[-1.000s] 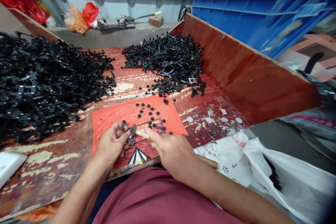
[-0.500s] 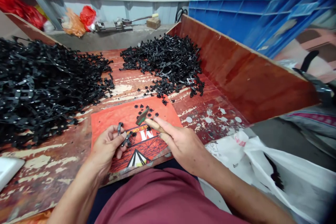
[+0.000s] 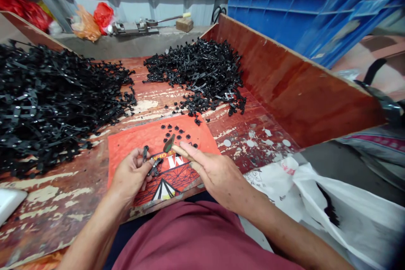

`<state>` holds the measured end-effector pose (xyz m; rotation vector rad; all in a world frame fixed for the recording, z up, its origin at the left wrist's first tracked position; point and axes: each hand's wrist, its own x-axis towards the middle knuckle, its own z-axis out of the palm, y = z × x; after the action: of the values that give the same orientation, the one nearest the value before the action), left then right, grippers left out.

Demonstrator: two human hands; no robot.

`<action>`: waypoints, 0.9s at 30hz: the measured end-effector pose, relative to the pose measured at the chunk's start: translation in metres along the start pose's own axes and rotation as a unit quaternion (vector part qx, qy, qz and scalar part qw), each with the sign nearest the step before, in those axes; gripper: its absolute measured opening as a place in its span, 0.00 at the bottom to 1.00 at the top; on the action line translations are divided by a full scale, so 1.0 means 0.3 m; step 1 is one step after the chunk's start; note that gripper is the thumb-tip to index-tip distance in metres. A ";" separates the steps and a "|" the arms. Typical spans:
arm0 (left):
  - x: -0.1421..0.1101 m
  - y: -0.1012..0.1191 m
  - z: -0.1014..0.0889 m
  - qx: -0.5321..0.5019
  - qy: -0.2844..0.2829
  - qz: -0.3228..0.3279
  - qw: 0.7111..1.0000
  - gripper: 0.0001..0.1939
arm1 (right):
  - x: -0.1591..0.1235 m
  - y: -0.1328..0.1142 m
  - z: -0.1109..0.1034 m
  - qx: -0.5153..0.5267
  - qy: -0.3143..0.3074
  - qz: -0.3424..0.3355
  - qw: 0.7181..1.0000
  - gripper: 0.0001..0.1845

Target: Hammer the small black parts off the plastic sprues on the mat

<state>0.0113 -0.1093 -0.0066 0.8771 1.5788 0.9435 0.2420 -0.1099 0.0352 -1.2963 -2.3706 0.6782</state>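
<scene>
My left hand [image 3: 132, 174] is closed, pinching a jointed black linkage part [image 3: 155, 166] with small round ends over the orange cloth [image 3: 123, 143]. In my right hand [image 3: 218, 173] is a tool with a pale wooden handle [image 3: 182, 152] and a dark, flat, greenish metal head [image 3: 169, 143]. The fingers wrap round the handle, and the head points up and left, close to the linkage part. Several small round black pieces [image 3: 179, 137] lie scattered on the cloth just beyond the tool.
A large heap of black linkage parts [image 3: 47, 105] covers the left of the worn red board [image 3: 47, 194]; a smaller heap [image 3: 202, 69] lies at the back. A wooden side wall [image 3: 294, 76] and blue crate [image 3: 284, 21] stand right. A white plastic bag [image 3: 357, 211] lies lower right.
The tool's head has dropped slightly toward the linkage part, and my right hand has shifted a little left. The left hand keeps its grip. The whole view has moved slightly.
</scene>
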 end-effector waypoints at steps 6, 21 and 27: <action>0.009 -0.006 -0.005 0.000 -0.006 -0.002 1.000 0.23 | -0.007 -0.040 0.014 -0.051 0.021 -0.007 0.998 0.30; 0.015 -0.027 -0.003 -0.006 -0.002 0.013 1.000 0.24 | 0.024 -0.019 0.079 -0.121 -0.051 0.000 0.991 0.34; -0.014 -0.009 -0.015 -0.101 -0.008 0.016 0.995 0.24 | 0.044 -0.011 0.015 0.057 0.052 0.043 0.996 0.20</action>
<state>0.0076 -0.1148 -0.0066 0.7671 1.4309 1.0967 0.2306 -0.1011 0.0343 -1.3572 -2.1705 0.7417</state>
